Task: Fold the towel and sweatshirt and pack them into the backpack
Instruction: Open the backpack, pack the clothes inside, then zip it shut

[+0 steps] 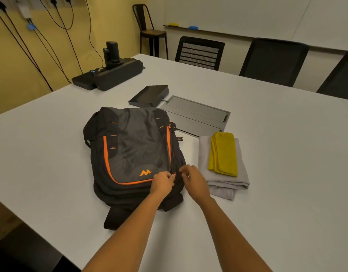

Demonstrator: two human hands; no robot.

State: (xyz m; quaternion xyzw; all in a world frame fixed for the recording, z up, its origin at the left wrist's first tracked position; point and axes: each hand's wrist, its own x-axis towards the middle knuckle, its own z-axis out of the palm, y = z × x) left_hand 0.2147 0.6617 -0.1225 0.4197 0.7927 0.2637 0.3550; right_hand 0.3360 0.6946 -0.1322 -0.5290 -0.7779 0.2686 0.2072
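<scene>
Black and grey fabric backpack with orange zip trim (136, 150): lies flat, front panel up, on the white desk (51, 154). At its near right corner, left hand (162, 183), fingers (170, 178) curled together, pinching a small orange zip pull (174, 174). Just beside it, over the backpack's right edge, right hand (193, 178), fingers bent; whether they hold anything cannot be told. Folded grey sweatshirt (224, 183): on the desk, just right of the backpack. Folded mustard-yellow towel (224, 154): stacked on the sweatshirt, outside the backpack.
</scene>
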